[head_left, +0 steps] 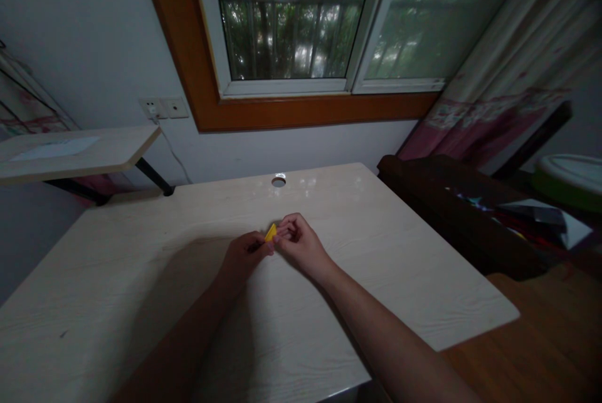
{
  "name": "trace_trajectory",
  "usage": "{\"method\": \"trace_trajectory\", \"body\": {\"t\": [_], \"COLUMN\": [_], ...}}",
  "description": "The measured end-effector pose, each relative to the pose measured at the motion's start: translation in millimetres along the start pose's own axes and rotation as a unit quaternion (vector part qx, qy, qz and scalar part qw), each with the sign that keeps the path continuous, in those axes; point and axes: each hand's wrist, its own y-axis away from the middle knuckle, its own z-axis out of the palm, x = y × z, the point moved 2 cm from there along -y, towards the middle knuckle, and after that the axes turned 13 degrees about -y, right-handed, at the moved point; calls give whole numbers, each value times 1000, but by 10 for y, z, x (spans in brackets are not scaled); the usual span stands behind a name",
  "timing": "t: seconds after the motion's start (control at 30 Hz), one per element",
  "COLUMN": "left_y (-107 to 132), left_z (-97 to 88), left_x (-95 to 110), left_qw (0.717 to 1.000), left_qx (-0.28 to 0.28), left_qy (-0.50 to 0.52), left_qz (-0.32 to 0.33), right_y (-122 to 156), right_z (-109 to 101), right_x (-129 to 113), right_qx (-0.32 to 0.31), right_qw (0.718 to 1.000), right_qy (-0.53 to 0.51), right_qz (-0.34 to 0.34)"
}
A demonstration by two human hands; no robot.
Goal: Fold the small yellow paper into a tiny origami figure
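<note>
A small yellow folded piece (pixel 271 232), which looks like paper, is pinched between my two hands above the middle of the pale wooden desk (pixel 390 252). My left hand (pixel 241 257) grips its lower left side between thumb and fingertips. My right hand (pixel 303 241) holds the right edge with its thumb and index finger, the other fingers curled loosely. The fingers cover part of the piece, so its full shape is hidden.
At the desk's far edge is a round cable hole (pixel 278 182). A raised shelf (pixel 79 151) on black legs stands at the left, bearing a paper sheet. Dark wooden furniture (pixel 437 202) with assorted items borders the right side. A window (pixel 301 20) is ahead.
</note>
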Motion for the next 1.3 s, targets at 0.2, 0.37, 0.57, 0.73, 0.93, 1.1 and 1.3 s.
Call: {"method": "trace_trajectory", "body": {"t": [0.2,0.37,0.57,0.73,0.93,1.1,1.3], "left_y": [-19,-22,-17,-18,-31,-29,-32], "left_z": [23,34,32,23,34,35,56], "left_x": [-19,2,22,11,-3,35,5], "left_qw": [1000,997,995,994,995,994,991], "left_qx": [-13,-25,-28,-27,-27,-44,-51], "left_qy": [26,68,94,97,88,87,108], "left_qz": [0,-10,-22,-30,-46,-54,-55], "right_y": [-34,-45,-60,-54,-47,-60,-70], "right_z": [-6,-3,-17,-2,10,2,7], "right_x": [49,47,49,24,20,11,3], "right_qx": [15,22,31,5,17,40,62], "right_qw": [999,998,994,994,995,991,989], "right_qy": [-43,-65,-101,-107,-99,-123,-132], "right_qz": [-5,-17,-4,25,27,33,39]}}
